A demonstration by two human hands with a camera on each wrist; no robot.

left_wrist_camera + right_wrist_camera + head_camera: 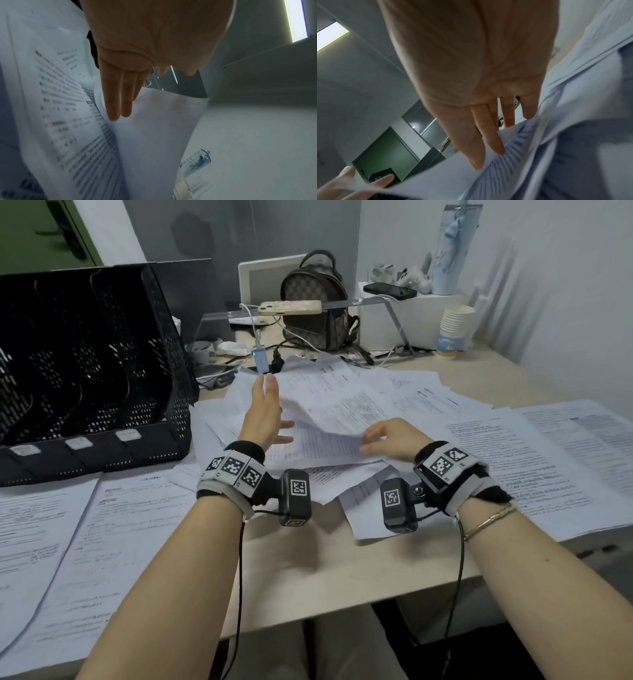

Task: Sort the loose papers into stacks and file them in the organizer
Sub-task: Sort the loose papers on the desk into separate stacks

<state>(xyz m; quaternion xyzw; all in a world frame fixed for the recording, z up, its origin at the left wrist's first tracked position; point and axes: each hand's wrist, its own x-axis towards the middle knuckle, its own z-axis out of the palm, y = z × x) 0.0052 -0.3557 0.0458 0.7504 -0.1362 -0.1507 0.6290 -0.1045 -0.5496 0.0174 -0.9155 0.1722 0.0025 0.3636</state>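
A wide, pale wooden desk [308, 570] sits in the corner of a room with plain white walls. White printed paper sheets [394, 405] lie all over it, most of them in a messy heap in the middle, with more sheets spread flat along the near left and far right sides.

The person's left hand [265, 412] is stretched out flat over the heap. Its fingers [118, 97] are straight and lie against a lifted sheet; they are not curled round anything. The right hand [390, 438] rests on the near edge of the top sheets of the heap, with its fingers [489, 129] pressing against the paper edges. I cannot tell if the thumb is pinching a sheet from below.

On the left of the desk stands a big black mesh file organizer [89, 364] with tall slots. I see no paper in them. Behind the heap is a clear plastic shelf [376, 299] with a pink patterned phone [291, 307] on top. A brown checked backpack [317, 302] stands under and behind the shelf. To the right, a stack of white paper cups [454, 328] stands close to the wall, just beside a white box [428, 316] with a black phone [389, 290] on it. White and black cables [270, 350] run across the back of the desk. A dark green door [385, 151] shows in the right wrist view.
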